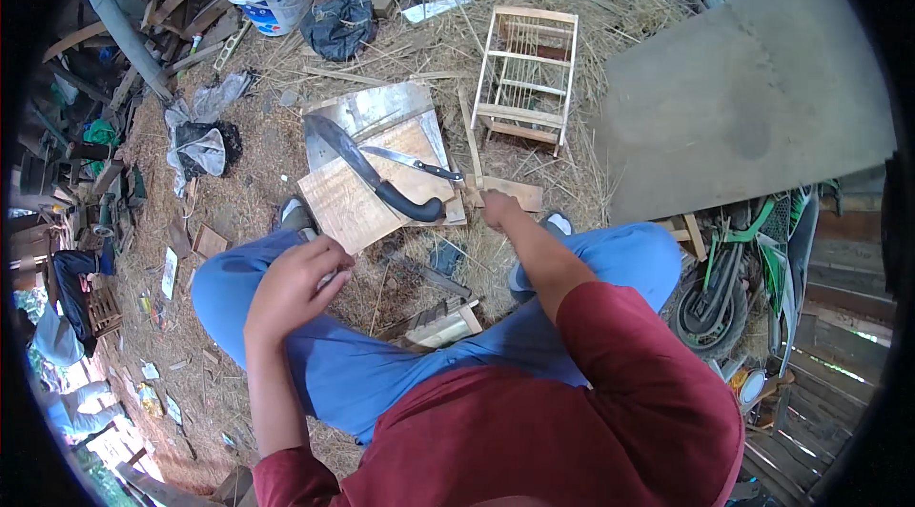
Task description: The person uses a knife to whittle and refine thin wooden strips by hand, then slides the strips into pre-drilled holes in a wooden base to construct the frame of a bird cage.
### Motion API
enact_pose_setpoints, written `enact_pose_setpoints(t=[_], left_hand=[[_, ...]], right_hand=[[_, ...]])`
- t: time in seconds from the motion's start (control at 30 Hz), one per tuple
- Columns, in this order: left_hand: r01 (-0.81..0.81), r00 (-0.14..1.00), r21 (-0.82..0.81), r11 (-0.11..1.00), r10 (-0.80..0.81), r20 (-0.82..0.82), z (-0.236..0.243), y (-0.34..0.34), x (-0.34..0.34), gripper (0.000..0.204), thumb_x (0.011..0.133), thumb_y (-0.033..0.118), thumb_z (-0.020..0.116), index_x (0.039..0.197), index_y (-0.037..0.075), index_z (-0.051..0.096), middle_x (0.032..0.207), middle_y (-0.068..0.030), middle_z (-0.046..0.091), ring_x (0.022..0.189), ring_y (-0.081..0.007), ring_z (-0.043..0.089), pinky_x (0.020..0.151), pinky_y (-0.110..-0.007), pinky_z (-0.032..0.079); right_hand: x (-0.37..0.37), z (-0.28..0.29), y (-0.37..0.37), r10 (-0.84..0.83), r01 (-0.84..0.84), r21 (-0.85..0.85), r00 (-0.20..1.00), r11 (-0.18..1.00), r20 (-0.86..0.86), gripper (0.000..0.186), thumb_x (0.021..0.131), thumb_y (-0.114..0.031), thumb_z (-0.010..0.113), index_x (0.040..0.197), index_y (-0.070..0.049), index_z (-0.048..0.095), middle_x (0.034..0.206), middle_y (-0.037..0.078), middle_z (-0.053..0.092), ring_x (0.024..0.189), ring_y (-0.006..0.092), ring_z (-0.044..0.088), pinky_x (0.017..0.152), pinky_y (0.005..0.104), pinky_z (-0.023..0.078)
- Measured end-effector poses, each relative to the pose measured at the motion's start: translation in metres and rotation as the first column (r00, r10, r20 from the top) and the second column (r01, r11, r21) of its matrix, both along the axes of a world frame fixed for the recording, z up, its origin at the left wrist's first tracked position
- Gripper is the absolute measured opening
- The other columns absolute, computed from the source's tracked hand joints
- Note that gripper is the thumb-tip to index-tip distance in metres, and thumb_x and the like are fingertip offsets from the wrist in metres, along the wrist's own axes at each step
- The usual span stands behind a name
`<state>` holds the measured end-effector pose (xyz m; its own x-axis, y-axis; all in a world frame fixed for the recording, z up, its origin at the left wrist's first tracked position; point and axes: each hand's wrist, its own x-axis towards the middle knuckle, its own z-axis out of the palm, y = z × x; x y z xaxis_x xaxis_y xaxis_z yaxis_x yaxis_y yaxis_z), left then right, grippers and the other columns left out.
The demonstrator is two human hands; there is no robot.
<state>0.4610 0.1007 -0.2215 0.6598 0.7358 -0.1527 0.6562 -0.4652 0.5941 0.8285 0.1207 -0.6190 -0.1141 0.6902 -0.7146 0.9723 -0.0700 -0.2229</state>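
Right hand point(498, 209) curls by the wood strip point(470, 133) at its 11 o'clock, left hand point(307, 280) curled at 8, can't tell either grip; likely strip-positioning, next needing steady fingers.

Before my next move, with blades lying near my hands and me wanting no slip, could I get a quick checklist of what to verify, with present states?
1. Machete lying out of both hands: ok, it rests across the pale board.
2. Knife out of both hands: ok, it lies beside the machete.
3. Board clear of blades: not ok, the machete lies over it.
4. Right hand firm on the thin wooden strip: cannot tell; it is at the strip's near end, grip hidden.
5. Left hand empty: cannot tell; the fingers curl and hide the palm.
6. Wooden rack apart from the blades: ok.
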Motion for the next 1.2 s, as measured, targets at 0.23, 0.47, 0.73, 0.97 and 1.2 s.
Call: enact_pose_setpoints(t=[0.23,0.47,0.73,0.97,1.2], left_hand=[[-0.192,0.981,0.041,0.981,0.192,0.002,-0.006,0.007,-0.005,0.014,0.090,0.015,0.067,0.096,0.003,0.066,0.092,-0.0134,0.063,0.086,-0.0358,0.063,0.075,-0.043,0.049],[-0.259,0.961,-0.007,0.966,0.257,-0.103,-0.011,-0.006,-0.013,0.014,0.089,0.016,0.067,0.095,0.003,0.066,0.088,-0.0134,0.064,0.084,-0.0356,0.063,0.076,-0.044,0.049],[-0.357,0.923,-0.015,0.934,0.351,-0.156,-0.021,-0.026,-0.032,0.016,0.091,0.018,0.066,0.097,0.003,0.067,0.090,-0.0152,0.066,0.086,-0.0363,0.065,0.075,-0.045,0.050],[-0.343,0.929,-0.062,0.937,0.329,-0.168,-0.032,-0.026,-0.046,0.018,0.092,0.020,0.065,0.098,0.004,0.067,0.093,-0.0163,0.068,0.087,-0.0368,0.066,0.075,-0.045,0.052],[-0.306,0.947,-0.015,0.952,0.302,-0.111,-0.024,-0.026,-0.037,0.021,0.092,0.020,0.065,0.105,0.004,0.068,0.090,-0.0176,0.069,0.084,-0.0364,0.067,0.073,-0.044,0.051]], right_hand=[[-0.033,0.002,0.021,-0.200,0.203,0.204,0.979,0.958,-0.033,0.061,0.089,-0.015,0.059,0.149,-0.018,0.046,0.140,0.019,0.051,0.127,0.0345,0.055,0.102,0.0521,0.045],[-0.032,-0.027,0.025,-0.210,0.189,0.308,0.977,0.932,0.035,0.063,0.085,-0.011,0.065,0.145,-0.021,0.051,0.131,0.016,0.054,0.121,0.0329,0.059,0.100,0.0511,0.045],[-0.036,0.002,0.035,-0.490,0.519,0.352,0.854,0.779,-0.173,0.038,0.086,-0.015,0.066,0.124,-0.021,0.062,0.118,0.018,0.059,0.106,0.0390,0.065,0.091,0.0509,0.050],[-0.042,0.008,0.048,-0.697,0.769,0.340,0.637,0.541,-0.330,0.033,0.087,-0.016,0.066,0.119,-0.008,0.061,0.117,0.027,0.064,0.109,0.0443,0.064,0.094,0.0511,0.051],[-0.024,-0.013,0.051,-0.723,0.804,0.310,0.593,0.508,-0.353,0.034,0.085,-0.015,0.063,0.115,-0.003,0.070,0.107,0.029,0.070,0.105,0.0452,0.067,0.093,0.0491,0.054]])
